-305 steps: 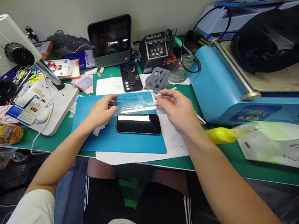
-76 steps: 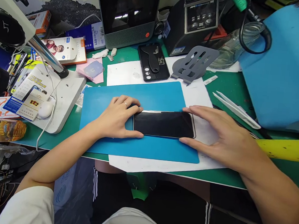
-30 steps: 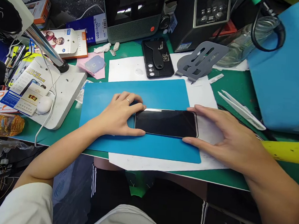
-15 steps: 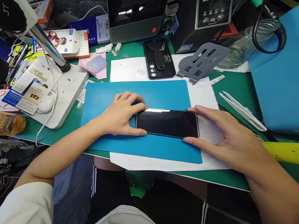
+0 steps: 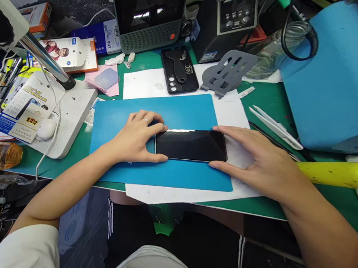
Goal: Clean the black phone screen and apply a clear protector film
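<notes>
A black smartphone [image 5: 192, 145] lies sideways on a blue mat [image 5: 181, 107], its dark screen facing up. My left hand [image 5: 139, 139] grips its left end, thumb at the near edge and fingers at the far edge; a ring is on one finger. At the right end, my right hand [image 5: 251, 160] holds the phone the same way, between thumb and forefinger. Under the mat is white paper [image 5: 149, 193]. Beyond it lies a black phone case [image 5: 179, 70] with a strap, back side up, beside a grey slotted metal stand [image 5: 228, 74].
White tweezers [image 5: 275, 127] and a yellow tube-like object [image 5: 337, 173] lie to the right. A lamp base [image 5: 75, 117] stands left, with boxes behind. At the back are a screen device [image 5: 146, 32], a black control unit [image 5: 221, 21] and a glass jar [image 5: 272, 54].
The whole scene has shifted left in view as the camera turned a little to the right. Both hands keep their hold on the phone, which stays in place on the mat.
</notes>
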### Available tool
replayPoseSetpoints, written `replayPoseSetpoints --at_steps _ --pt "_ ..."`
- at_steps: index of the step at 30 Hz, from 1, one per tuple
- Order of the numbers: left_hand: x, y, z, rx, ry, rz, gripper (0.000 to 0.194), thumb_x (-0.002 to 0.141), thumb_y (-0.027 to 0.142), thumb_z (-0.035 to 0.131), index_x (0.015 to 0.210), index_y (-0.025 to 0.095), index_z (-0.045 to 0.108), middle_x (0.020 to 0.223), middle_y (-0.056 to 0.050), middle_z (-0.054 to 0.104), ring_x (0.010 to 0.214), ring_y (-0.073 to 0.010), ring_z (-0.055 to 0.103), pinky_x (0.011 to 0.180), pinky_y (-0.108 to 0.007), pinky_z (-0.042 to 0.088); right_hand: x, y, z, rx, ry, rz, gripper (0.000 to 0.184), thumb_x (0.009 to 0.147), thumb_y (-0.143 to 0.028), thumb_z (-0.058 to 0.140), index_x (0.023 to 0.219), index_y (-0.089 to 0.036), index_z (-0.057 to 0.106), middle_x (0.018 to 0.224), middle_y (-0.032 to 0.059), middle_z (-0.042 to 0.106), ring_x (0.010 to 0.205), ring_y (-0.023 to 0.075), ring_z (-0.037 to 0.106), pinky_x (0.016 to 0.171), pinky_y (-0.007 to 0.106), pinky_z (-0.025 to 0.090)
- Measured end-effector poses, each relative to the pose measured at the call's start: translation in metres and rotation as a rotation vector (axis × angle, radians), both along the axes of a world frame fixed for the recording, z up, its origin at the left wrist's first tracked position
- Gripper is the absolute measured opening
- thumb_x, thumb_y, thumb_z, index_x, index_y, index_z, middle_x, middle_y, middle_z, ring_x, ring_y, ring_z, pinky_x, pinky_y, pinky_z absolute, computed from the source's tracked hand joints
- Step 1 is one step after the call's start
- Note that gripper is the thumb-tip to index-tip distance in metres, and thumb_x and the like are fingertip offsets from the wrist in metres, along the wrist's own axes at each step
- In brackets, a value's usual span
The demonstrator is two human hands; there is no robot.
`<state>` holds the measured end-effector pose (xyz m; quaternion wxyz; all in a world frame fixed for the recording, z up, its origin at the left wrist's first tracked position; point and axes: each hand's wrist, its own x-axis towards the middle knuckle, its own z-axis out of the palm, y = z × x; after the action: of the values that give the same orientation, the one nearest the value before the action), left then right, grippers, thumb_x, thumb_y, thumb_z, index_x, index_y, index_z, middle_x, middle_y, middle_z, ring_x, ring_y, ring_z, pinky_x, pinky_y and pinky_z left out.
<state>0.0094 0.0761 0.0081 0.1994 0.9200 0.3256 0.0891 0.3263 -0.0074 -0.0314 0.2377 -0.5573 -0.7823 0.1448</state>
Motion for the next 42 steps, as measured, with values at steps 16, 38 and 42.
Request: replayPoseSetpoints --at_steps 16,38,42 --pt "-0.0006 -0.0001 -0.0002 -0.007 0.001 0.006 0.061 0.081 0.061 0.081 0.126 0.023 0.066 0.138 -0.015 0.061 0.126 -0.039 0.053 0.106 -0.056 0.038 -0.0022 -0.0007 0.0017 0.031 0.003 0.003 0.07 0.093 -0.066 0.062 0.153 -0.03 0.052 0.143 0.0101 0.068 0.13 0.034 0.067 0.111 0.052 0.057" --pt "0.0019 0.0002 0.0037 0.032 0.052 0.002 0.064 0.083 0.061 0.079 0.13 0.022 0.064 0.141 -0.015 0.06 0.127 -0.0395 0.051 0.108 -0.059 0.04 0.0009 0.0003 -0.0005 0.039 0.098 0.033 0.067 0.093 -0.054 0.071 0.154 -0.031 0.054 0.144 0.0078 0.068 0.133 0.0359 0.065 0.112 0.053 0.055" --pt "0.0019 -0.0003 0.003 0.047 0.046 0.005 0.063 0.082 0.059 0.08 0.129 0.019 0.065 0.139 -0.016 0.06 0.126 -0.0385 0.051 0.107 -0.057 0.041 0.0011 0.0013 -0.0031 0.07 0.109 0.044 0.067 0.093 -0.055 0.071 0.153 -0.031 0.055 0.142 0.0082 0.069 0.131 0.0363 0.066 0.111 0.053 0.056"
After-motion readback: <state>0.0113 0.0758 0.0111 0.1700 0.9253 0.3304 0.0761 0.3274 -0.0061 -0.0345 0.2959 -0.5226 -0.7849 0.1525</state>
